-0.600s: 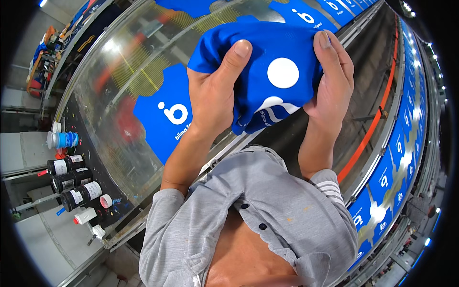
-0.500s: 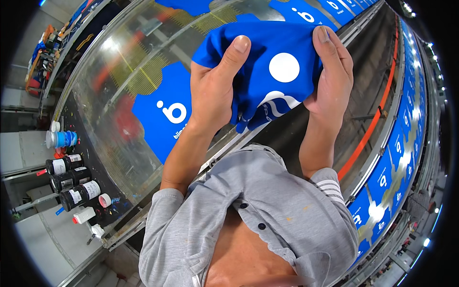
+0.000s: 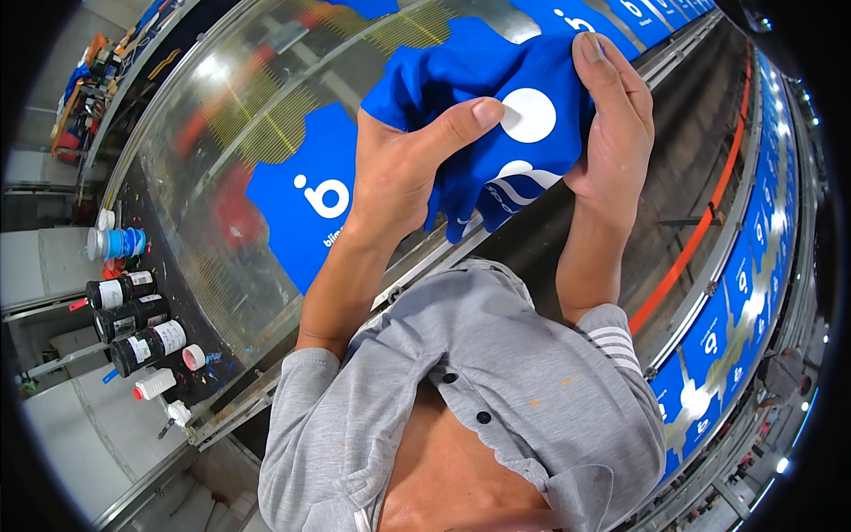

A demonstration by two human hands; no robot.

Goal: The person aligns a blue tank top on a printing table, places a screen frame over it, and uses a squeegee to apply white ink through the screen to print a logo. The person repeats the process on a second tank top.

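Observation:
A blue fabric panel [image 3: 470, 66] with a white printed dot and a white curved print is held up in front of me, bunched and folded at its lower part. My left hand [image 3: 394, 168] grips its left side, the thumb lying across the front with its tip at the edge of the white dot. My right hand [image 3: 613, 115] pinches the right edge, thumb in front and fingers behind. Most of the fingers of my left hand are hidden by the fabric. Beyond my left forearm, another blue printed panel [image 3: 288, 213] lies flat on the long table [image 3: 177, 177].
Black bottles [image 3: 133, 317], a blue-and-white roll [image 3: 120, 242] and a white bottle with a red cap [image 3: 155, 384] stand at the table's left end. An orange strip [image 3: 683, 262] runs along the right. More blue panels [image 3: 709, 341] line another table there. A person [image 3: 784, 372] is far right.
My left thumb has moved right across the fabric to the edge of the white dot. The right hand and the panel have shifted slightly.

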